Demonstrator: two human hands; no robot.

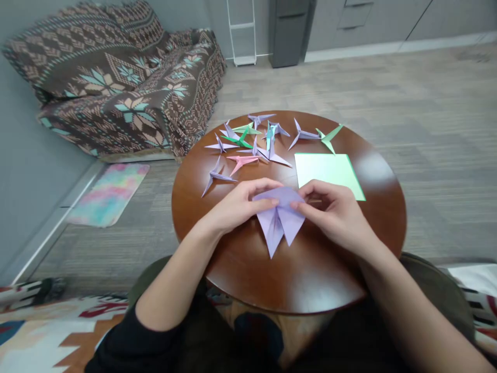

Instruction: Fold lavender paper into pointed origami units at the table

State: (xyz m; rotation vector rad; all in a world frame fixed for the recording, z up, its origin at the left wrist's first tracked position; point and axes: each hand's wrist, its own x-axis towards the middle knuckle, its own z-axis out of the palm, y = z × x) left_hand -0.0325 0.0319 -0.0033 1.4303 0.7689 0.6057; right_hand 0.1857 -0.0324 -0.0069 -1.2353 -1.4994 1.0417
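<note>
Both of my hands hold a half-folded piece of lavender origami paper (279,217) above the middle of a round wooden table (295,280). My left hand (240,204) grips its left side, while my right hand (330,215) pinches its right side. Two long points of the paper hang toward me. A square sheet of pale green paper (328,173) lies just beyond my right hand. Several finished origami birds (248,145) in lavender, green, pink and aqua are spread across the far half of the table.
A sofa draped in a brown patterned throw (124,88) stands to the far left, and a multicoloured mat (108,194) lies on the grey floor. A white rack (240,31) and a dark grey cabinet (289,31) stand by the far wall.
</note>
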